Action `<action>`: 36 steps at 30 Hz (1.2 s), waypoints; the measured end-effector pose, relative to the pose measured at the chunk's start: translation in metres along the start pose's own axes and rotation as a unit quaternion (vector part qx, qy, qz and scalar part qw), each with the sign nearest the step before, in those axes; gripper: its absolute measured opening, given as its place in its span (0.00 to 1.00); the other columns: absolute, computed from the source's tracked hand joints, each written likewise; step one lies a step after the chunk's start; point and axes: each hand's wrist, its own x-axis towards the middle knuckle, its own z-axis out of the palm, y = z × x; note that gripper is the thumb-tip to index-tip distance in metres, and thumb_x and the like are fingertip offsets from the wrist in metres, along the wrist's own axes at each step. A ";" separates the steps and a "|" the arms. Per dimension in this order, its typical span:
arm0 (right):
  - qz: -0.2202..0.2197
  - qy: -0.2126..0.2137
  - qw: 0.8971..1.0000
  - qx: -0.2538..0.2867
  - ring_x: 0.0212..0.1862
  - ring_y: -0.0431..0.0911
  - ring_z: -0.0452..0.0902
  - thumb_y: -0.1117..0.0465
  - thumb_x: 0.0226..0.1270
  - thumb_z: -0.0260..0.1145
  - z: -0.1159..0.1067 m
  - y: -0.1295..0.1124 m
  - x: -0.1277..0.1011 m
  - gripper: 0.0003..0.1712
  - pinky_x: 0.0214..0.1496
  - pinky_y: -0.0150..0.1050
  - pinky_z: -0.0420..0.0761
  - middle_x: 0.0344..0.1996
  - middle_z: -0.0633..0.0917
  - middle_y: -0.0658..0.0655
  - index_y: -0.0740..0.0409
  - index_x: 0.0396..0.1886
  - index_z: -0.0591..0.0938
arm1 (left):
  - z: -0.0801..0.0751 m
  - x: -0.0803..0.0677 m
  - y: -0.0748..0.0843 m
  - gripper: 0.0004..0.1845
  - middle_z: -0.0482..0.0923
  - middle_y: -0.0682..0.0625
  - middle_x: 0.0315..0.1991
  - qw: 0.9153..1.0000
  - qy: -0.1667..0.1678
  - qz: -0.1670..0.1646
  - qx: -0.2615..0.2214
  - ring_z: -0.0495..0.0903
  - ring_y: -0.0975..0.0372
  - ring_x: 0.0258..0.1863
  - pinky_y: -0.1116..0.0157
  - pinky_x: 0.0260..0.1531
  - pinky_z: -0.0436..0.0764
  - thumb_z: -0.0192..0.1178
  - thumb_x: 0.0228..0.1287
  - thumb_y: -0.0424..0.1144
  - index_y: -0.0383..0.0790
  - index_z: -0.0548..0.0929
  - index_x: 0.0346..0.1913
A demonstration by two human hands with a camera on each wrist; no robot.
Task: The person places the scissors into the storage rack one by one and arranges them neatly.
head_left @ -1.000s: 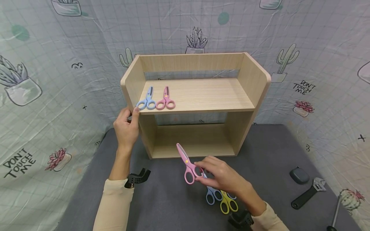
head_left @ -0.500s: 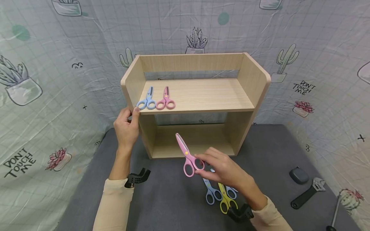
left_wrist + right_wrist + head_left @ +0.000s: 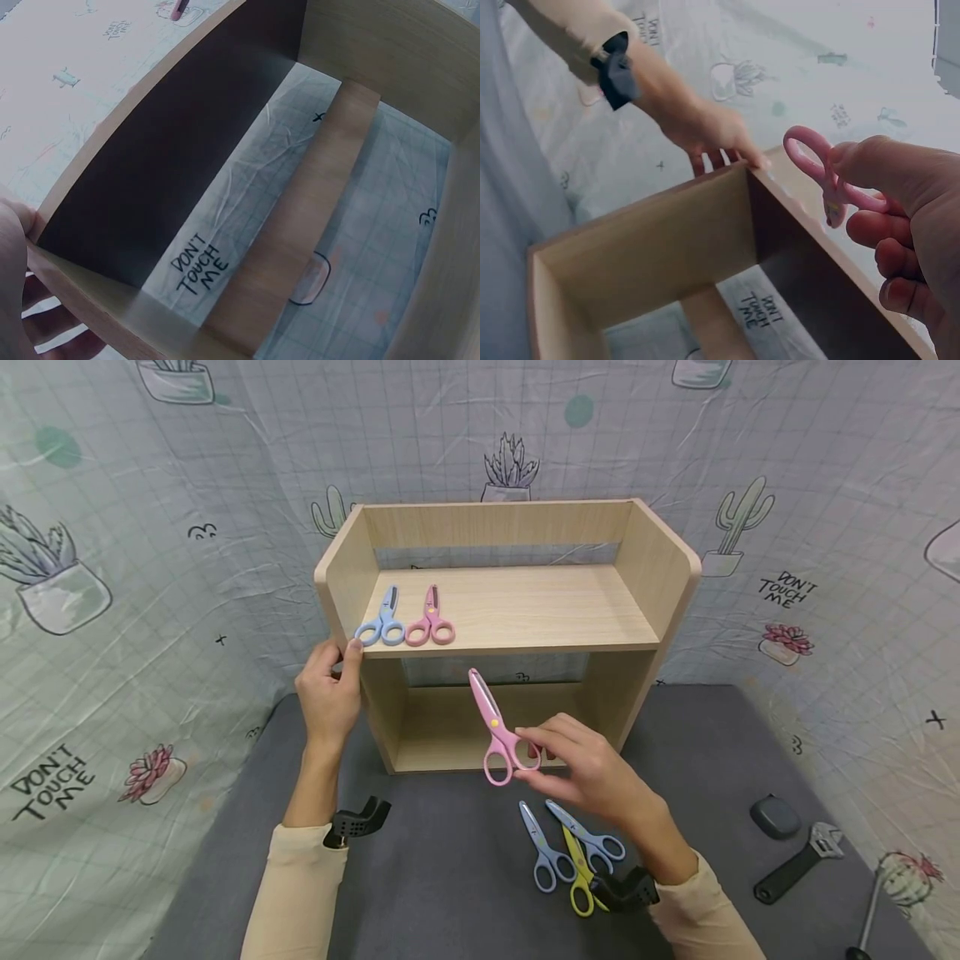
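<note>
My right hand pinches a pink pair of scissors by one handle ring and holds it in the air before the lower opening of a wooden shelf unit, blades pointing up and away. The right wrist view shows the pink handle between thumb and fingers. My left hand grips the shelf's left side panel at its front edge. On the upper shelf lie a blue pair and a pink pair side by side. Two blue pairs and a yellow pair lie on the grey mat.
At the right of the grey mat lie a dark grey case, an adjustable wrench and a metal tool with a black tip. A patterned cloth hangs behind and at both sides. The lower shelf compartment holds nothing.
My right hand has lifted the pink scissors up and away from the mat toward the shelf, uncovering the blue and yellow pairs below. The left hand has stayed on the shelf's side.
</note>
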 end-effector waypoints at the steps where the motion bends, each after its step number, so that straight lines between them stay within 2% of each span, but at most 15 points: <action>1: 0.004 0.001 1.000 0.000 0.37 0.41 0.75 0.49 0.71 0.65 -0.001 0.001 0.001 0.23 0.39 0.28 0.76 0.34 0.81 0.52 0.65 0.50 0.84 | 0.000 0.000 0.000 0.16 0.85 0.42 0.42 1.000 0.000 0.000 0.000 0.78 0.69 0.37 0.82 0.31 0.73 0.58 0.73 0.44 0.32 0.87 0.38; 9: 0.049 0.007 0.999 -0.020 0.37 0.42 0.75 0.50 0.68 0.68 -0.010 0.011 0.021 0.23 0.37 0.30 0.75 0.35 0.83 0.54 0.65 0.51 0.85 | 0.000 0.000 0.000 0.17 0.85 0.42 0.42 1.000 0.002 0.000 0.003 0.78 0.69 0.39 0.81 0.30 0.72 0.59 0.73 0.45 0.32 0.86 0.36; 13: 0.065 0.003 0.997 -0.035 0.36 0.42 0.75 0.56 0.63 0.74 -0.014 0.019 0.031 0.22 0.36 0.33 0.76 0.35 0.83 0.56 0.66 0.51 0.85 | 0.000 0.000 -0.001 0.17 0.85 0.42 0.42 1.000 0.002 -0.003 0.003 0.78 0.69 0.39 0.81 0.31 0.72 0.59 0.73 0.45 0.32 0.86 0.37; 19: 0.067 0.003 0.996 -0.059 0.35 0.43 0.74 0.65 0.52 0.79 -0.015 0.032 0.045 0.25 0.33 0.35 0.76 0.33 0.82 0.57 0.67 0.51 0.84 | 0.000 0.000 0.000 0.16 0.86 0.43 0.43 1.000 0.003 -0.006 -0.001 0.78 0.71 0.38 0.81 0.31 0.73 0.59 0.72 0.45 0.33 0.87 0.38; 29: 0.119 -0.002 0.990 -0.082 0.34 0.44 0.73 0.60 0.57 0.78 -0.016 0.048 0.067 0.23 0.34 0.37 0.76 0.32 0.82 0.57 0.66 0.51 0.84 | 0.001 0.001 0.001 0.17 0.85 0.42 0.42 1.000 0.004 0.001 0.000 0.77 0.70 0.37 0.81 0.30 0.72 0.59 0.72 0.44 0.32 0.86 0.36; 36: 0.140 -0.018 0.984 -0.105 0.35 0.46 0.74 0.56 0.61 0.75 -0.013 0.058 0.084 0.21 0.37 0.38 0.77 0.31 0.82 0.56 0.65 0.48 0.85 | 0.001 0.001 0.000 0.17 0.86 0.42 0.42 1.000 0.007 0.001 0.000 0.81 0.63 0.40 0.80 0.30 0.72 0.59 0.72 0.44 0.31 0.85 0.33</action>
